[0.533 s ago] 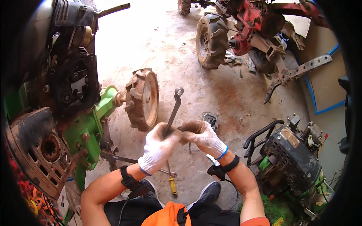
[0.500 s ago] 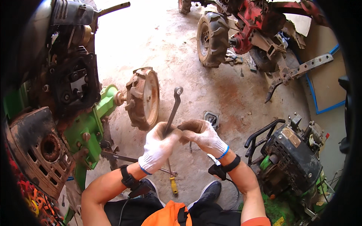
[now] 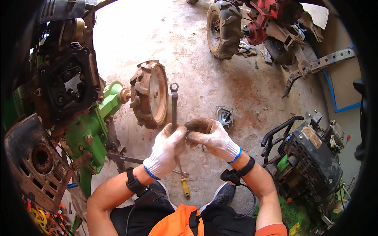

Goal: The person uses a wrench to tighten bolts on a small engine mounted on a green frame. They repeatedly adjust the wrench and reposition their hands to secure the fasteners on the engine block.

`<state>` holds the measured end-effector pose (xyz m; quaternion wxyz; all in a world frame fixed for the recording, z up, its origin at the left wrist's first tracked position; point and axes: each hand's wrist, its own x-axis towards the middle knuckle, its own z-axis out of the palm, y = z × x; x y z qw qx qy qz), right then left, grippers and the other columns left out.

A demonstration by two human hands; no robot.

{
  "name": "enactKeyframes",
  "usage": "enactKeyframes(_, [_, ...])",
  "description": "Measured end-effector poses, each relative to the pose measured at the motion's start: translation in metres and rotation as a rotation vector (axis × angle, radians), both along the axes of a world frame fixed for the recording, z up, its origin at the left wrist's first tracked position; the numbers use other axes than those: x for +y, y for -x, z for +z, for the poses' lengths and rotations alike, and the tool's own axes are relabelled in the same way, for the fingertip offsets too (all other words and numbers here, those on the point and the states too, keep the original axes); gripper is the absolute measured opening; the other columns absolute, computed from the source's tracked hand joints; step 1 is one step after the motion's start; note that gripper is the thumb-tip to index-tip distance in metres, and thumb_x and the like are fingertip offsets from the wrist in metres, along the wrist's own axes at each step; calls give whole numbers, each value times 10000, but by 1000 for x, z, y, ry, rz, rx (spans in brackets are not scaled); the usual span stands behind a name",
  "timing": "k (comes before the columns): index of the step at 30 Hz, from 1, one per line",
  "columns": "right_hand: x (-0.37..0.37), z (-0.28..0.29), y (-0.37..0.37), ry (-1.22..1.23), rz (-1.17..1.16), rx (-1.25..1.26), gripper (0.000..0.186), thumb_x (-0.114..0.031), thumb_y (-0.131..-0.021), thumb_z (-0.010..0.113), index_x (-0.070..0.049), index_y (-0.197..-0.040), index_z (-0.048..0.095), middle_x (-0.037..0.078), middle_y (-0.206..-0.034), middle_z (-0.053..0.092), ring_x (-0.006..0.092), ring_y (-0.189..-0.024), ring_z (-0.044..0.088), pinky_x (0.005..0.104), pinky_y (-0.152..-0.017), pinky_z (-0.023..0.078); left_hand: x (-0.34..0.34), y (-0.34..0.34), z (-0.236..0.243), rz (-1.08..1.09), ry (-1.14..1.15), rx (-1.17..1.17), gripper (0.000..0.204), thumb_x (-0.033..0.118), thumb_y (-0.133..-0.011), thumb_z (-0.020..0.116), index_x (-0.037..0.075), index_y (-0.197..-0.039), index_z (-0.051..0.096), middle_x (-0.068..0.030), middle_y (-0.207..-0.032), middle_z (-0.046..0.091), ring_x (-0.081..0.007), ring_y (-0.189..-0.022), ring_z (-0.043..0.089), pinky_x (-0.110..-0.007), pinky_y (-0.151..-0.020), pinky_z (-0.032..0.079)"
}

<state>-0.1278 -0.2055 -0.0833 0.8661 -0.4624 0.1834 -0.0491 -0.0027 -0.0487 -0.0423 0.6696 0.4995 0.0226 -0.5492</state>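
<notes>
My left hand [image 3: 164,148], in a white work glove with a blue cuff edge, is closed around a dark ring spanner [image 3: 174,104]. Its ring end points up and away from me, and the lower part is hidden by the glove. Close beside it, my right hand [image 3: 212,138], in a matching glove with soiled brown fingertips, is pinched shut. Its fingertips meet the left hand's thumb and fingers; whatever small thing lies between them is too hidden to name. Below the hands, a yellow-handled screwdriver [image 3: 185,187] lies on the concrete floor near my shoes.
At left stands a green machine [image 3: 88,129] with a lugged wheel [image 3: 151,94]. A small metal tray [image 3: 224,116] sits ahead on the floor. To the right is a black engine unit [image 3: 311,153] with a tube handle; a red machine [image 3: 260,23] stands at the far right.
The spanner has swung from a slant to nearly upright in my left hand. Both hands stay together, and the whole view has shifted slightly.
</notes>
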Motion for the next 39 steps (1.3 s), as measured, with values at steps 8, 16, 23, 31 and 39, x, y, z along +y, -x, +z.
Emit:
enactKeyframes(8, [1, -7, -2, -77, 0, 8, 337, -117, -1019, 771, 28, -1319, 722, 94, -1137, 789, 147, -946, 754, 315, -831, 637, 1, -1, -6, 56, 26, 120, 83, 225, -1092, 692, 172, -1096, 628, 66, -725, 451, -67, -573, 386, -255, -516, 297])
enactKeyframes(16, [1, -12, -3, -137, -28, 4, 365, -114, -998, 790, 24, -1327, 707, 115, -1100, 798, 206, -934, 791, 343, -796, 642, 2, -3, -5, 81, 21, 151, 91, 194, -1108, 639, 133, -1175, 640, 39, -699, 443, -87, -557, 387, -279, -503, 313])
enactKeyframes(23, [1, -8, -4, -55, -48, 31, 357, -131, -1013, 782, 24, -1325, 703, 115, -1068, 795, 211, -925, 791, 336, -793, 638, 4, -4, -6, 95, -17, 106, 136, 154, -1103, 607, 92, -1222, 631, 23, -716, 450, -91, -561, 386, -277, -505, 314])
enactKeyframes(31, [4, -9, -4, 90, -104, 49, 355, -183, -1030, 782, 34, -1305, 726, 110, -1056, 802, 166, -884, 773, 304, -789, 624, 5, 0, -4, 28, -13, -79, 251, 143, -1083, 618, 43, -1313, 625, 43, -684, 428, -74, -505, 330, -274, -499, 295])
enactKeyframes(39, [-3, -11, -1, 108, -41, 33, 352, -161, -1021, 785, 34, -1309, 729, 116, -1079, 807, 173, -879, 778, 305, -796, 629, 5, 2, -3, 27, -33, -132, 252, 134, -1064, 632, 45, -1299, 650, 53, -696, 451, -68, -517, 345, -268, -504, 290])
